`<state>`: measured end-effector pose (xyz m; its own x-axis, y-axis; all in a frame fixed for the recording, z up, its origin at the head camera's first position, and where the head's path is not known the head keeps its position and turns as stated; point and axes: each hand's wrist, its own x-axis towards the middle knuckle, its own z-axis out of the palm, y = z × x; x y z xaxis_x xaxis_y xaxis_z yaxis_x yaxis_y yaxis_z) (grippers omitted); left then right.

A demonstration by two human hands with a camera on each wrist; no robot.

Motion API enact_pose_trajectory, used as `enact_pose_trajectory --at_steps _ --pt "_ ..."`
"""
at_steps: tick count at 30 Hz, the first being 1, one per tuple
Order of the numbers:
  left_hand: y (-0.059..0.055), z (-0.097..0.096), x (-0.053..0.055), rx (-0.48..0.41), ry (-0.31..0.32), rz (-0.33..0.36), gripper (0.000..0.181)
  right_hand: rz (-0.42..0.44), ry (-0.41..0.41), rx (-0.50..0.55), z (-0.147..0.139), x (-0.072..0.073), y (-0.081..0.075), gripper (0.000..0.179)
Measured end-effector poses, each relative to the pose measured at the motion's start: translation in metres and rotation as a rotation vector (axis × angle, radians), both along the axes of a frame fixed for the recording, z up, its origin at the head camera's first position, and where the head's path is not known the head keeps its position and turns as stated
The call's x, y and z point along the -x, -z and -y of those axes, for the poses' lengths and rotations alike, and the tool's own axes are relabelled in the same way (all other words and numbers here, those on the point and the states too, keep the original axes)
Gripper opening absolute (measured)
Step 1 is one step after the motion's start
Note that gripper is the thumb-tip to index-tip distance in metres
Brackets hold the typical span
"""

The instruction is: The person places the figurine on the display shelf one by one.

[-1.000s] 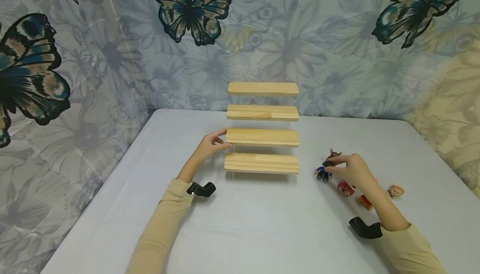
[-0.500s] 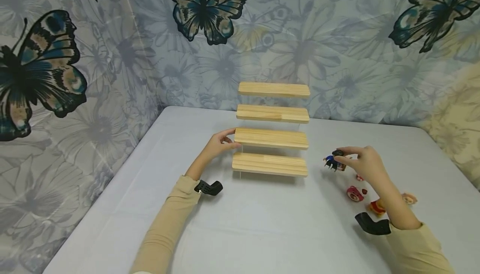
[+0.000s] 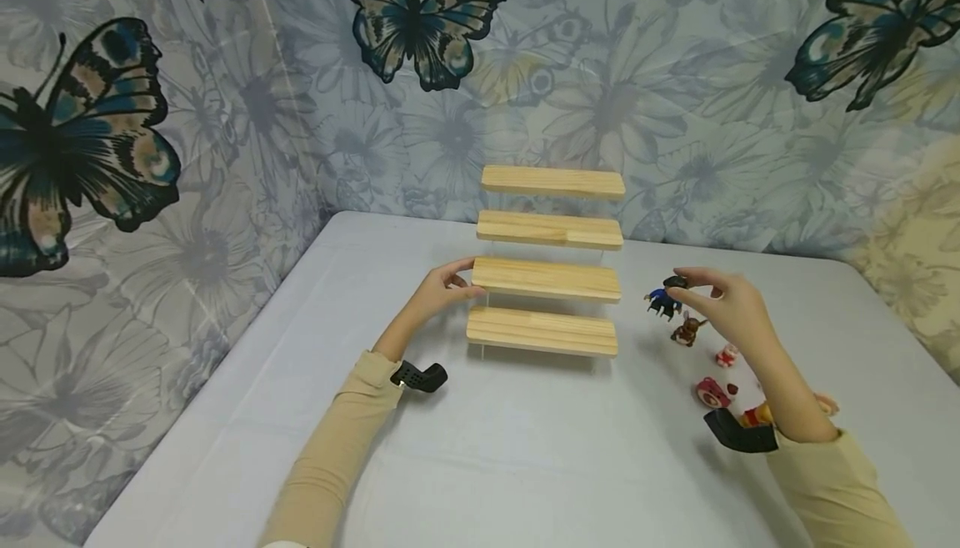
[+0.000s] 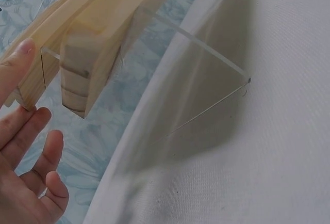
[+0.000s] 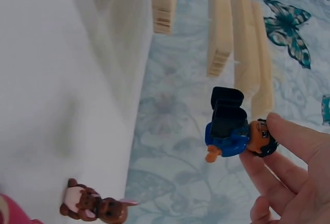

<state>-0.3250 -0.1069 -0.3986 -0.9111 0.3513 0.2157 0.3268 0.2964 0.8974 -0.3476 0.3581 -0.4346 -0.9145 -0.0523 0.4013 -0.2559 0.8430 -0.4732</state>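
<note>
My right hand (image 3: pixel 731 310) pinches a small toy figure (image 3: pixel 663 303) by its dark-haired head, raised over the table. In the right wrist view the toy figure (image 5: pixel 227 137) shows a blue top and black legs, lying sideways across that picture. My left hand (image 3: pixel 438 291) holds the left end of the second board from the bottom on a wooden tiered shelf (image 3: pixel 543 331). Seen in the left wrist view, the thumb and fingers of the left hand (image 4: pixel 26 167) lie on opposite sides of the board's end (image 4: pixel 31 87). Clear supports join the boards.
Below the held figure stands a brown kangaroo-like figurine (image 3: pixel 686 332). Nearer are a small red-and-white figurine (image 3: pixel 726 354), a pink bear figurine (image 3: pixel 711 393) and a red-and-yellow one (image 3: pixel 756 414), partly hidden by the right wrist's black camera mount (image 3: pixel 741 433). Patterned cloth hangs behind the white table (image 3: pixel 525 465).
My right hand has lifted the toy figure up and away from the brown figurine, which shows fully now. The left hand keeps its hold on the shelf. The head view has turned slightly left.
</note>
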Motion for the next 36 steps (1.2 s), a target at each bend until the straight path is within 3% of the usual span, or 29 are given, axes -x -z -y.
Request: enact_pose_trajectory --at_steps 1,3,7,10,14,18,27,36 --pt "0.001 0.0 0.0 -0.005 0.002 -0.004 0.06 0.019 0.006 0.006 -0.004 0.006 0.004 0.043" --pt "0.003 0.0 0.0 -0.009 0.004 0.0 0.06 0.056 0.001 0.041 0.001 0.003 -0.007 0.044" --pt "0.006 0.0 0.001 -0.017 0.009 0.0 0.06 0.13 -0.052 0.123 0.039 -0.034 -0.064 0.042" --pt "0.008 0.002 0.002 -0.023 0.006 -0.011 0.06 0.139 -0.072 0.169 0.072 -0.066 -0.107 0.039" --pt "0.013 0.005 0.007 -0.017 -0.016 -0.021 0.059 0.135 -0.013 0.207 0.099 -0.084 -0.135 0.044" --pt "0.017 0.008 0.012 -0.016 -0.012 -0.019 0.058 0.121 0.016 0.246 0.108 -0.082 -0.14 0.048" --pt "-0.002 0.004 -0.001 -0.044 0.017 0.022 0.058 0.091 0.018 0.366 0.111 -0.068 -0.144 0.043" --pt "0.003 0.0 0.001 -0.105 0.028 0.056 0.061 -0.022 -0.017 0.541 0.122 -0.049 -0.151 0.035"
